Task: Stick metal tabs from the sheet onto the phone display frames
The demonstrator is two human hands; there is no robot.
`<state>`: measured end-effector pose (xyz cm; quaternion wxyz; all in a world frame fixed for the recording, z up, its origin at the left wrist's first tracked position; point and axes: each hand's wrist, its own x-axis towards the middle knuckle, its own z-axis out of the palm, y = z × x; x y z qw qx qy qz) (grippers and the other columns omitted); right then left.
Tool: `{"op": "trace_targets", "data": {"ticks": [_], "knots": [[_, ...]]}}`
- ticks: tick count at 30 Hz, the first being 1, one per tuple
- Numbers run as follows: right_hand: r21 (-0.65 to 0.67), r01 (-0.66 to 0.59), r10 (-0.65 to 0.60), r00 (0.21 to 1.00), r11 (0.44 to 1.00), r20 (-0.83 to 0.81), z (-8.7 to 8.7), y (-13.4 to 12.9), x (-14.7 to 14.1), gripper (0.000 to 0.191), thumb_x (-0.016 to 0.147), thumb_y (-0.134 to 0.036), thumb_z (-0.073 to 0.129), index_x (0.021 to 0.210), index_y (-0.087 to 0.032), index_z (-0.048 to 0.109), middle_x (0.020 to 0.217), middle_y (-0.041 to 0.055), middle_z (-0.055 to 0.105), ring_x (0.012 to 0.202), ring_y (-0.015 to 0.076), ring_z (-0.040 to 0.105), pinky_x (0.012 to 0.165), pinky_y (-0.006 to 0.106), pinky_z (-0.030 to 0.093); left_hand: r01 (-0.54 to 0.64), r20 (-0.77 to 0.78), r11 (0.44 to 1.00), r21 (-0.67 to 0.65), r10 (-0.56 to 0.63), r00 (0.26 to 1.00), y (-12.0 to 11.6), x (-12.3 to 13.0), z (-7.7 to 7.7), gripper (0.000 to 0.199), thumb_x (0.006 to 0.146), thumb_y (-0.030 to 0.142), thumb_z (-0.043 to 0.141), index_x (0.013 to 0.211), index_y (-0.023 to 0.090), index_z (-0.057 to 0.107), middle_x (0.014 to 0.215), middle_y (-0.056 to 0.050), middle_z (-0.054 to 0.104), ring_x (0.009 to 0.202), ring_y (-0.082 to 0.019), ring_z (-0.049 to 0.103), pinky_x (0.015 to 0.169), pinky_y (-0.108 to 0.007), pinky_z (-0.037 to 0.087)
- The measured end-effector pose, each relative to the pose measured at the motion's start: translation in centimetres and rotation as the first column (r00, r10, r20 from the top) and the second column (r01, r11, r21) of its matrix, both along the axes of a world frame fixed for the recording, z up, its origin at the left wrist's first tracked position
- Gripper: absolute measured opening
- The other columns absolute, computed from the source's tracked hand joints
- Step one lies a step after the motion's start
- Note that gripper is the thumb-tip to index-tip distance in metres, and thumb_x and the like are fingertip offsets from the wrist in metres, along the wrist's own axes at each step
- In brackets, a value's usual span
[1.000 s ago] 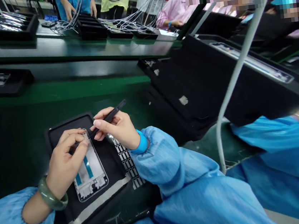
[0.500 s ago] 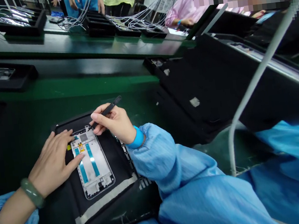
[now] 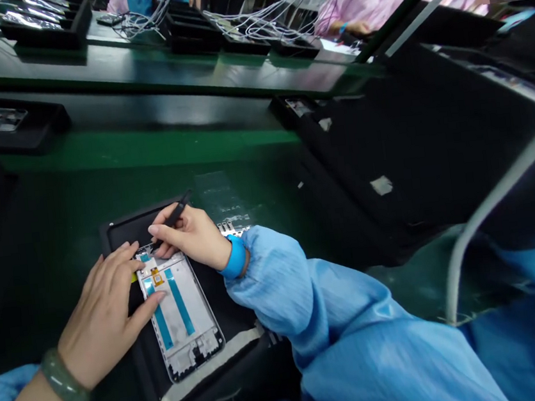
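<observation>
A phone frame [image 3: 189,299], silver-white with blue strips and a small orange flex cable [image 3: 156,277], lies on a black padded tray [image 3: 121,230]. My left hand [image 3: 103,309] rests at its left edge, fingers stretched out near the upper corner and thumb on the plate. Between the fingertips of my right hand [image 3: 191,235] are slim black tweezers [image 3: 178,209], pointed down at the frame's top end. Their tips and the spot they reach are partly hidden by my fingers. A strip of small metal parts [image 3: 234,228] shows beyond my right wrist.
Clear film [image 3: 213,190] lies on the green bench [image 3: 147,166] behind the tray. Black cloth [image 3: 342,179] covers the right side, with a pale cable [image 3: 473,222] in front. Another black tray [image 3: 46,126] stands at the left. Across the bench are cables [image 3: 258,31] and co-workers.
My right hand has shifted left and a little down with the tweezers, closer over the frame's top end. The clear film has come into sight. The whole view has shifted slightly.
</observation>
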<state>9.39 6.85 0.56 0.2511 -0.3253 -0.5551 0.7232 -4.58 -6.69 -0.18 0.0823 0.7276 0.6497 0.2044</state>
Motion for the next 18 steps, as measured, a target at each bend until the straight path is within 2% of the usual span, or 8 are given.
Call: {"op": "trace_targets", "data": {"ticks": [18], "knots": [[0.038, -0.015, 0.013, 0.999, 0.999, 0.052, 0.06, -0.03, -0.16, 0.033, 0.07, -0.041, 0.071, 0.082, -0.015, 0.055, 0.06, -0.0036, 0.06, 0.053, 0.0105, 0.065, 0.049, 0.019, 0.057, 0.011, -0.043, 1.0, -0.007, -0.011, 0.999, -0.16, -0.05, 0.04, 0.045, 0.086, 0.052, 0.045, 0.116, 0.018, 0.046, 0.135, -0.014, 0.047, 0.129, -0.028, 0.041, 0.105, -0.05, 0.035]]}}
